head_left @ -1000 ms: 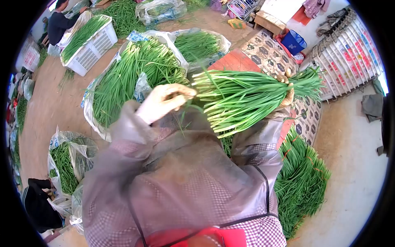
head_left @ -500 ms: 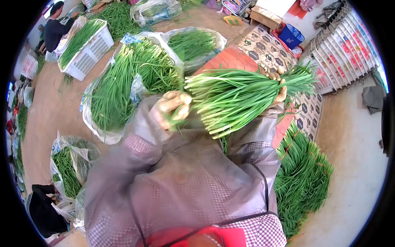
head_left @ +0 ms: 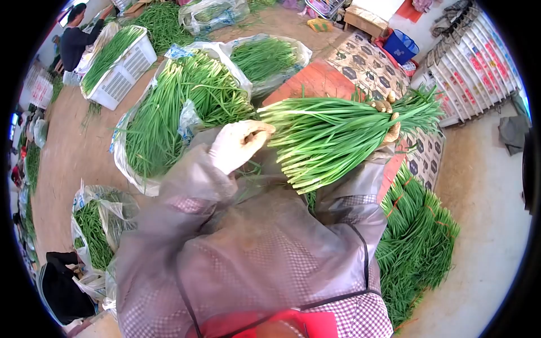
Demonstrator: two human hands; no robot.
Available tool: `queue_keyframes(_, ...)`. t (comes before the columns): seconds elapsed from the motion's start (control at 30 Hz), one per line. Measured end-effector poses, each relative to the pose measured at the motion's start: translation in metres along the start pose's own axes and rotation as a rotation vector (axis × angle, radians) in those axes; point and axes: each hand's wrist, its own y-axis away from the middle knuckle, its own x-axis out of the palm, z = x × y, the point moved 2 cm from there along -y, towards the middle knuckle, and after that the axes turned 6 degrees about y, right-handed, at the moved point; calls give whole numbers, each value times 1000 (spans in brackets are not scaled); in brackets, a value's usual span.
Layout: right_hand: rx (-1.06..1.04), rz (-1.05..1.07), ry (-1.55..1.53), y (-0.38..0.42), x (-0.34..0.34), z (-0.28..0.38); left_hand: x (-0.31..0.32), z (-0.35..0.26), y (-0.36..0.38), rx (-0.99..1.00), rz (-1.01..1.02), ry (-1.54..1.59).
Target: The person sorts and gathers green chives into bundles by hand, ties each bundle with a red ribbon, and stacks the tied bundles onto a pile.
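My right hand (head_left: 386,115), in a soiled glove, is wrapped round a large bunch of garlic chives (head_left: 327,138) near its leafy end. The pale cut ends fan out to the left, towards my other hand. My left hand (head_left: 239,143), in a pale glove, is closed in a pinch beside these ends; what is between its fingertips I cannot make out. Some loose green blades (head_left: 251,168) lie below that hand. Under the bunch is a reddish board (head_left: 318,81). To its right, tied bundles of chives (head_left: 417,242) are piled on the floor.
Open plastic sacks of chives (head_left: 186,112) stand to the left, with another sack (head_left: 265,59) behind. A white crate (head_left: 121,70) heaped with chives stands farther off, beside a seated person (head_left: 79,39). A blue basket (head_left: 400,46) and a white slatted rack (head_left: 473,67) are at the right.
My left hand has risen slightly and moved right, to the pale ends of the bunch. The green blades blurred in its fingers before no longer show there. My right hand keeps its hold.
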Motion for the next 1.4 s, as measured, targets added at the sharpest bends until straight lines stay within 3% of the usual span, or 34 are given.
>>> queue_keyframes(0.13,20,-5,69,1,5,-2,23,-14,0,102,-209,-364)
queue_keyframes(0.2,49,-11,39,3,13,0,30,-6,-1,247,-284,-305)
queue_keyframes(0.3,62,-27,-7,5,22,-1,26,-2,3,75,-200,-89)
queue_keyframes(0.4,53,-34,1,6,20,1,10,-18,10,115,-271,18)
queue_keyframes(0.53,70,-9,-57,7,20,1,-11,-35,-8,136,-313,-167)
queue_keyframes(0.67,136,-5,-43,7,27,-4,-9,-30,-27,150,-198,-381)
queue_keyframes(0.8,182,8,-37,9,28,-6,-5,-22,-35,237,-158,-344)
queue_keyframes(1.0,172,-7,-27,14,17,-5,-19,-9,-33,0,-91,-111)
queue_keyframes(1.07,147,-17,-24,16,4,-2,-38,-11,-25,81,-4,-107)
queue_keyframes(1.17,125,-135,-6,16,-37,22,-77,-24,0,38,27,-97)
queue_keyframes(1.2,94,-144,9,13,-48,30,-89,-26,12,25,39,39)
queue_keyframes(1.3,31,-157,53,10,-58,51,-119,-16,42,-54,247,23)
queue_keyframes(1.4,-17,-140,104,5,-56,62,-118,2,55,-347,462,-210)
